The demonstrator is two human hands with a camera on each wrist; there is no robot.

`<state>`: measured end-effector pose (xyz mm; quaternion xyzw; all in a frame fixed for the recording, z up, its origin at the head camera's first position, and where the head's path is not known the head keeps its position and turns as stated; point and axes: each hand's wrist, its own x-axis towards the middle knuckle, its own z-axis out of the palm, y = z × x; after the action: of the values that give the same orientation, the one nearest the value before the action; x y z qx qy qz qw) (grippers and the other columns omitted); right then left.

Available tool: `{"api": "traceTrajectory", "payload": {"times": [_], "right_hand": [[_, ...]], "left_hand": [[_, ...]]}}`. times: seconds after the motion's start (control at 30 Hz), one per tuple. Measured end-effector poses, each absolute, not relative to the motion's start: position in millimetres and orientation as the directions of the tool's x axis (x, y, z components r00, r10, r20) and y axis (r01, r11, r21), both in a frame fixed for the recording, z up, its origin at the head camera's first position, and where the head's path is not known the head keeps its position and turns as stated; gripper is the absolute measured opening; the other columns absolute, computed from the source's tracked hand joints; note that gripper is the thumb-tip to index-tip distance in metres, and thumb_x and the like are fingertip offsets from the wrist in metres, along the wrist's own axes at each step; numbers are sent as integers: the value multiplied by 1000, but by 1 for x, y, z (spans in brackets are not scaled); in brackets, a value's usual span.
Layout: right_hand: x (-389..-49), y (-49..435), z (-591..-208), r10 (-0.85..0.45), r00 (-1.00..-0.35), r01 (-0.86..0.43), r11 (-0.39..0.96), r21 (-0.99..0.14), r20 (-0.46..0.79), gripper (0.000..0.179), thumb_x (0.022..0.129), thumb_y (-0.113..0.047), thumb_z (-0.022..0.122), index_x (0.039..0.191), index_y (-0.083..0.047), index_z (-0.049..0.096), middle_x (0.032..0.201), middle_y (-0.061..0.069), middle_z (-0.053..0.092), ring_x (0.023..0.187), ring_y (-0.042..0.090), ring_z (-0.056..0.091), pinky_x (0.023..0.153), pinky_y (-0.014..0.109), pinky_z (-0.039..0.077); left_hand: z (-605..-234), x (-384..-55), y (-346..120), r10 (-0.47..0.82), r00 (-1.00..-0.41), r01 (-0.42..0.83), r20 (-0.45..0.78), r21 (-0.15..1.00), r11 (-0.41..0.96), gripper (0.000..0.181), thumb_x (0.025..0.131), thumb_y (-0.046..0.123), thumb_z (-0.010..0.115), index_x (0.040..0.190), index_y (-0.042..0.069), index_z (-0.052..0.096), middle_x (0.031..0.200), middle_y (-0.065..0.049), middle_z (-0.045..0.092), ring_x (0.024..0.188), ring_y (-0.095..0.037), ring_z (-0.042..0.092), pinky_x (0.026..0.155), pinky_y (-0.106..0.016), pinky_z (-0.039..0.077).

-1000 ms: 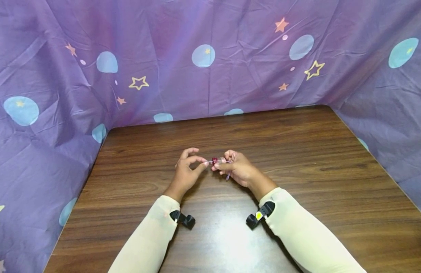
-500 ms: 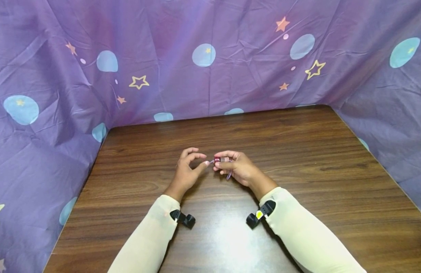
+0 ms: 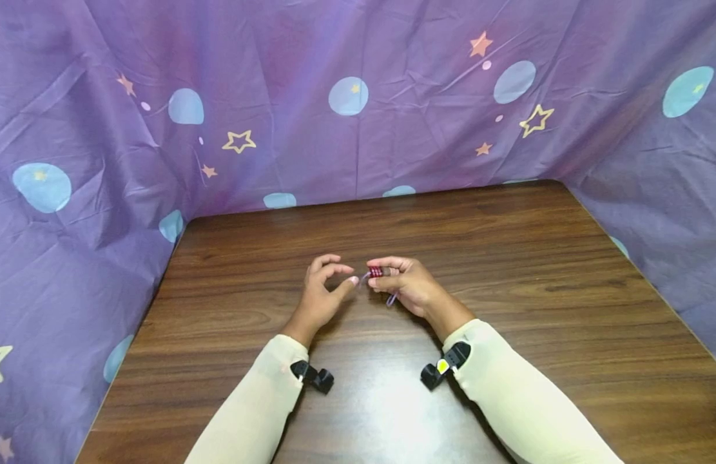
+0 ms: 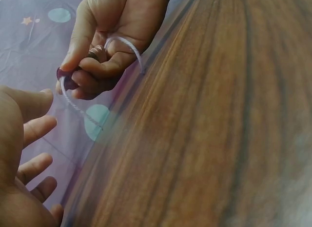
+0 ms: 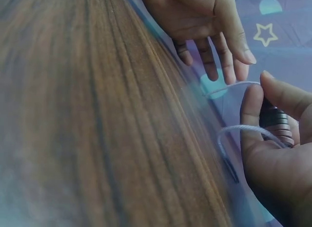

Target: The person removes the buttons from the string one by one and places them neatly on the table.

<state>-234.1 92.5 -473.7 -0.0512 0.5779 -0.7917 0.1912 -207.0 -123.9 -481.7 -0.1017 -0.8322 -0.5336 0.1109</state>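
Note:
My right hand grips a small cylinder, dark red with pale dots at its left end. Toward the palm, the right wrist view shows pinkish ring-like bands on it, partly hidden by the fingers. A lilac cord comes out of the dark end and hangs with its tip free. More cord leaves the other end, looping over the fingers to a dark tip. My left hand hovers just left of the free cord, fingers spread and thumb apart from it, holding nothing.
Both hands are above a brown wood-grain table. Purple cloth printed with stars and blue circles hangs behind and at both sides. Black wrist cameras are strapped over pale sleeves.
The left thumb and index finger have parted and let go of the cord, which now droops. My right hand has drawn the cylinder slightly to the right, fingers shifting along it.

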Motion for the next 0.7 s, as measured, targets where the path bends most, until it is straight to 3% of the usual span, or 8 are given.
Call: {"api": "traceTrajectory", "payload": {"times": [0.1, 0.2, 0.37, 0.7], "right_hand": [[-233, 92, -473, -347, -925, 238, -215, -947, -153, 40, 88, 19, 72, 124, 1, 77, 85, -5, 79, 69, 8, 69, 66, 21, 59], [-232, 91, -470, -332, -931, 221, -178, -959, -152, 40, 86, 17, 74, 125, 9, 70, 82, -6, 77, 62, 7, 61, 59, 20, 53], [-231, 90, -468, -310, -942, 182, -141, -973, -131, 33, 85, 13, 77, 114, 1, 71, 79, -9, 74, 56, 6, 51, 53, 20, 43], [-231, 90, -470, -346, -927, 187, -93, -978, -144, 39, 92, 5, 79, 130, 11, 68, 74, -7, 68, 55, 6, 51, 49, 20, 40]], "left_hand": [[-481, -207, -124, 52, -954, 291, 296, 863, 413, 20, 93, 14, 84, 110, 4, 81, 146, -23, 61, 142, -43, 51, 119, -61, 41], [-480, -206, -124, 50, -951, 298, 305, 863, 407, 19, 93, 13, 84, 110, 4, 81, 146, -24, 61, 142, -43, 52, 119, -60, 41], [-480, -206, -124, 39, -938, 333, 344, 863, 381, 18, 93, 12, 83, 109, 4, 81, 143, -24, 62, 141, -42, 52, 121, -59, 40], [-481, -207, -124, 65, -940, 336, 336, 872, 355, 21, 94, 11, 82, 113, 2, 80, 143, -24, 63, 140, -40, 54, 120, -54, 44]]}}
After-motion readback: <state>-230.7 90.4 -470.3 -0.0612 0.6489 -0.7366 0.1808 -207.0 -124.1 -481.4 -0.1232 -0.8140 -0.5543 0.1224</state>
